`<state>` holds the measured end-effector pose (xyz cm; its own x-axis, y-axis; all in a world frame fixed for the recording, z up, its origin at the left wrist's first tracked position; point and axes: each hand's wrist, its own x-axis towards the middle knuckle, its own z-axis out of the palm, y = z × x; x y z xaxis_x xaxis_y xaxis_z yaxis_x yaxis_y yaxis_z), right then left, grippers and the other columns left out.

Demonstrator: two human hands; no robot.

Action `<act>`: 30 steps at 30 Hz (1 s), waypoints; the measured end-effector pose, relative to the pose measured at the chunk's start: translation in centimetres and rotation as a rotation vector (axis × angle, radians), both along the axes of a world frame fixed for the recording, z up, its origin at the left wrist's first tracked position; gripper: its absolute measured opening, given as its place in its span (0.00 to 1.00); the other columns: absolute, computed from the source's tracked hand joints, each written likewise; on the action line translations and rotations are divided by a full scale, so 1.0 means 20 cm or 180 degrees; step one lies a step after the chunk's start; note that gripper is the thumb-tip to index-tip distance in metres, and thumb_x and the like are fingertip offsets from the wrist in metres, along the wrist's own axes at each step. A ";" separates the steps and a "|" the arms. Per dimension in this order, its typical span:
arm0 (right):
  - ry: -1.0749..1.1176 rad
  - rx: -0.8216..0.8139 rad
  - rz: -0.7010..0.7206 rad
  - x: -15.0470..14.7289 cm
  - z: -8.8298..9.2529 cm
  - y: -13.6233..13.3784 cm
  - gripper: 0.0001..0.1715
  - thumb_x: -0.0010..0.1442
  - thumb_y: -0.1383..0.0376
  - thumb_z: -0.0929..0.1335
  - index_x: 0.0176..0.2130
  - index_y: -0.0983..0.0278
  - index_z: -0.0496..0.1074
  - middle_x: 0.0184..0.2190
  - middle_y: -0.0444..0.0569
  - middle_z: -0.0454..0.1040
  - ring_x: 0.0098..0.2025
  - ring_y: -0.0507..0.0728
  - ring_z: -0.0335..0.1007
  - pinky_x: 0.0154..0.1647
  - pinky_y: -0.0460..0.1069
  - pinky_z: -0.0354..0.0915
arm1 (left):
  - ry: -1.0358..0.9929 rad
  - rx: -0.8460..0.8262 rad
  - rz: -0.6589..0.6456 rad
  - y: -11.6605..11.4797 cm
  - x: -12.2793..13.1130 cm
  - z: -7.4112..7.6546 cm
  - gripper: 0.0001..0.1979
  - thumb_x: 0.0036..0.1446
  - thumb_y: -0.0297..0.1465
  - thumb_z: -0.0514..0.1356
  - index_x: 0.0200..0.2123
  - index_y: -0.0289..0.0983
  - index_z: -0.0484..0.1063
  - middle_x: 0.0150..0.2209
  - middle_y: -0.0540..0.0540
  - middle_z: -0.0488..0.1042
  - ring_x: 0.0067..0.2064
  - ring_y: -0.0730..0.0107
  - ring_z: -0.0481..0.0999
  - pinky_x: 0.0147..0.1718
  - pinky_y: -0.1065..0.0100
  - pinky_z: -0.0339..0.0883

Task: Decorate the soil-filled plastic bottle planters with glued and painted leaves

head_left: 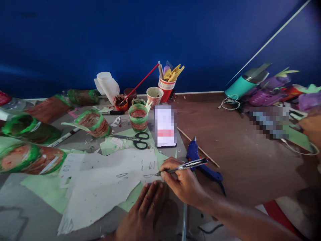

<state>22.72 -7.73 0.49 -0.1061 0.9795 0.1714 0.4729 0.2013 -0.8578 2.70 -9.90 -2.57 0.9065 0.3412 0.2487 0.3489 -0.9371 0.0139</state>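
Note:
My right hand (184, 184) is closed around a black pen (187, 165), its tip on the right end of a torn white paper (100, 180), beside a small drawn leaf-like outline. Several small outlines are drawn on this sheet. My left hand (144, 211) lies flat with fingers stretched out at the paper's lower right edge, holding nothing. Green paper (42, 190) shows beneath the white sheet. Black-handled scissors (140, 140) rest above the paper, and a phone (165, 127) with a blurred screen is beyond my right hand.
A blue glue gun (203, 164) and a wooden stick (198, 147) lie right of the phone. Painted green-and-brown containers (94, 123) stand or lie at left. Cups (154, 96), a white roll (107, 87) and a teal bottle (240, 85) are at the back. Part of a person's hand (311, 129) shows at far right.

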 end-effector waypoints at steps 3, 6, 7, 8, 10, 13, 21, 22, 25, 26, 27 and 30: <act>-0.0037 -0.0005 0.0025 0.00 0.00 0.00 0.05 0.58 0.71 0.64 0.34 0.64 0.69 0.30 0.48 0.70 0.36 0.55 0.68 0.39 0.49 0.64 | 0.0011 0.0047 -0.0010 0.00 0.00 0.00 0.28 0.57 0.42 0.55 0.59 0.39 0.61 0.61 0.39 0.61 0.64 0.47 0.55 0.57 0.51 0.55; -0.0052 0.0027 0.0045 0.00 0.00 0.00 0.05 0.58 0.71 0.63 0.34 0.64 0.68 0.30 0.48 0.70 0.36 0.55 0.68 0.39 0.49 0.64 | -0.0053 0.0095 0.0033 0.00 0.00 -0.01 0.28 0.58 0.41 0.55 0.60 0.39 0.60 0.62 0.38 0.60 0.63 0.49 0.55 0.58 0.52 0.54; -0.0056 0.0044 0.0050 0.00 0.00 0.00 0.05 0.58 0.72 0.63 0.34 0.64 0.68 0.30 0.48 0.70 0.36 0.55 0.68 0.38 0.49 0.64 | -0.0071 0.0101 0.0041 0.00 0.01 -0.01 0.28 0.58 0.41 0.55 0.60 0.38 0.60 0.63 0.38 0.59 0.63 0.48 0.55 0.58 0.52 0.54; -0.0058 0.0056 0.0054 0.00 0.00 0.00 0.05 0.58 0.72 0.63 0.34 0.64 0.68 0.30 0.48 0.70 0.36 0.55 0.68 0.38 0.49 0.64 | -0.0074 0.0102 0.0050 0.00 0.01 -0.01 0.28 0.58 0.40 0.55 0.60 0.38 0.60 0.63 0.38 0.59 0.63 0.48 0.55 0.58 0.52 0.54; -0.0062 0.0068 0.0052 0.00 0.00 0.00 0.05 0.58 0.72 0.63 0.34 0.64 0.68 0.30 0.48 0.70 0.35 0.55 0.68 0.38 0.49 0.64 | -0.0020 0.0111 0.0059 0.00 0.01 -0.01 0.28 0.58 0.39 0.55 0.60 0.38 0.59 0.63 0.38 0.58 0.63 0.48 0.56 0.58 0.52 0.54; -0.0067 0.0068 0.0034 0.00 0.01 0.01 0.05 0.58 0.71 0.63 0.33 0.64 0.68 0.29 0.48 0.70 0.35 0.55 0.68 0.37 0.50 0.64 | 0.0080 0.0085 0.0031 0.00 0.00 -0.01 0.28 0.58 0.38 0.55 0.61 0.38 0.58 0.64 0.36 0.57 0.63 0.48 0.56 0.58 0.50 0.53; -0.0151 -0.0082 0.0004 0.01 0.02 0.01 0.05 0.57 0.71 0.63 0.32 0.63 0.68 0.28 0.47 0.69 0.33 0.55 0.67 0.36 0.50 0.64 | 0.0021 0.0094 0.0045 0.00 0.00 -0.01 0.27 0.58 0.35 0.55 0.61 0.39 0.59 0.62 0.39 0.61 0.63 0.49 0.57 0.59 0.52 0.53; -0.0155 -0.0098 -0.0005 0.01 0.02 0.01 0.05 0.57 0.71 0.63 0.32 0.63 0.68 0.28 0.47 0.69 0.33 0.55 0.67 0.35 0.50 0.64 | 0.0006 0.0068 0.0026 0.00 0.00 -0.01 0.27 0.59 0.36 0.55 0.61 0.39 0.59 0.62 0.38 0.60 0.63 0.48 0.57 0.59 0.51 0.53; -0.0134 -0.0151 -0.0047 0.01 0.03 0.01 0.05 0.57 0.70 0.63 0.31 0.63 0.67 0.28 0.47 0.68 0.32 0.54 0.66 0.34 0.49 0.63 | -0.0017 -0.0011 -0.0010 0.00 0.00 -0.01 0.28 0.58 0.39 0.55 0.61 0.38 0.59 0.63 0.37 0.58 0.63 0.48 0.56 0.58 0.50 0.53; -0.0128 -0.0167 -0.0054 0.01 0.03 0.01 0.05 0.57 0.70 0.63 0.31 0.63 0.67 0.28 0.47 0.68 0.31 0.54 0.66 0.34 0.49 0.63 | -0.0009 -0.0027 -0.0005 0.00 0.00 -0.02 0.29 0.58 0.39 0.56 0.61 0.38 0.58 0.64 0.37 0.57 0.64 0.48 0.55 0.59 0.50 0.53; -0.0128 -0.0181 -0.0058 0.01 0.03 0.01 0.05 0.57 0.70 0.63 0.31 0.63 0.67 0.28 0.46 0.68 0.31 0.54 0.66 0.34 0.49 0.63 | -0.0012 -0.0037 0.0004 0.00 0.00 -0.02 0.29 0.58 0.38 0.57 0.61 0.38 0.58 0.64 0.37 0.56 0.64 0.48 0.55 0.59 0.51 0.53; -0.0157 -0.0216 -0.0050 0.02 0.03 0.01 0.06 0.57 0.70 0.63 0.30 0.64 0.67 0.27 0.46 0.68 0.31 0.54 0.65 0.34 0.49 0.62 | -0.0020 -0.0062 0.0031 -0.01 0.00 -0.01 0.28 0.57 0.38 0.57 0.61 0.38 0.58 0.65 0.36 0.54 0.64 0.48 0.55 0.59 0.51 0.53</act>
